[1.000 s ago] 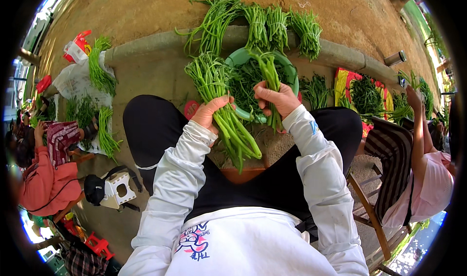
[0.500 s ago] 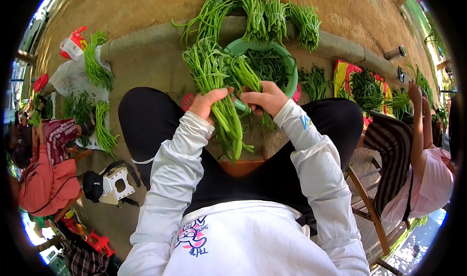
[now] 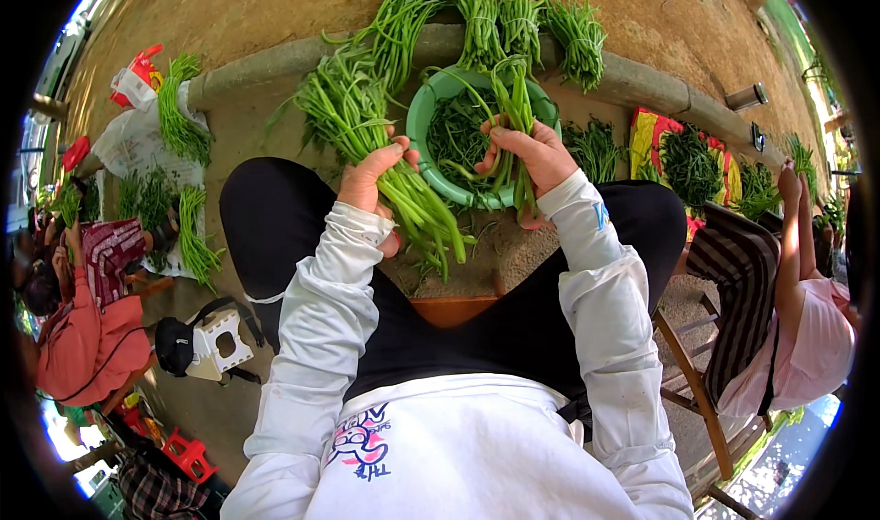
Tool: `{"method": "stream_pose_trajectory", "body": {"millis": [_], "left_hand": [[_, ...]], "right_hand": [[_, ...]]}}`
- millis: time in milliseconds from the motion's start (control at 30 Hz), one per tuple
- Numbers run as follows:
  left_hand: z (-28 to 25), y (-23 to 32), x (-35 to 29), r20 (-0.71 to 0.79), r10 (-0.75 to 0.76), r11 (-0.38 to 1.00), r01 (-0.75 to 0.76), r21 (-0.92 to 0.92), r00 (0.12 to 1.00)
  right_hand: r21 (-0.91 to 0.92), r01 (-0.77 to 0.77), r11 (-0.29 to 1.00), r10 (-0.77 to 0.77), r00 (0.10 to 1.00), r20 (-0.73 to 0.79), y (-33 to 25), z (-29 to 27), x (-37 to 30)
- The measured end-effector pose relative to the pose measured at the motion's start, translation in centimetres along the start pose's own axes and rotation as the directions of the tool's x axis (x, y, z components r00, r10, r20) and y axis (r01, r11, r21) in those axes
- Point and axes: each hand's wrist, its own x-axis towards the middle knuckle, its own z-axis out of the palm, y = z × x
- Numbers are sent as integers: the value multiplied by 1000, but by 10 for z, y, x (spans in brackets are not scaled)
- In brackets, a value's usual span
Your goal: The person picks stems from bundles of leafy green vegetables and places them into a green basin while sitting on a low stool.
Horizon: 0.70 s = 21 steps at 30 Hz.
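My left hand (image 3: 374, 179) is closed around a thick bunch of leafy green stems (image 3: 403, 185), its leaves pointing away to the far left and its cut ends toward my lap. In my right hand (image 3: 534, 156) is a smaller bunch of the same greens (image 3: 516, 107), gripped between thumb and fingers over a light green plastic basin (image 3: 420, 116). Loose dark leaves (image 3: 458, 135) lie inside the basin. The two bunches are apart from each other.
Beyond the basin, tied bundles of greens (image 3: 521, 34) and a looser heap (image 3: 403, 25) rest on a concrete curb (image 3: 266, 69). More greens lie on plastic sheets at both sides. A folding stool (image 3: 220, 344) stands at left; seated people flank me.
My hands have moved apart, the left one leftward with the large bunch and the right one rightward with the small bunch. More of the basin shows between them.
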Motion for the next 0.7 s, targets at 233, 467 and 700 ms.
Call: {"method": "stream_pose_trajectory", "body": {"millis": [233,467,700], "left_hand": [[17,-11,-10,241,-38,998,23,65,970],[9,-19,-2,123,-15,942,-28,336,992],[11,-20,-7,2,107,958,-103,268,994]], "right_hand": [[-60,-15,998,26,983,183,9,20,-7],[-132,-20,991,49,975,219,7,23,-7],[6,-63,998,63,996,59,13,14,-4]]}}
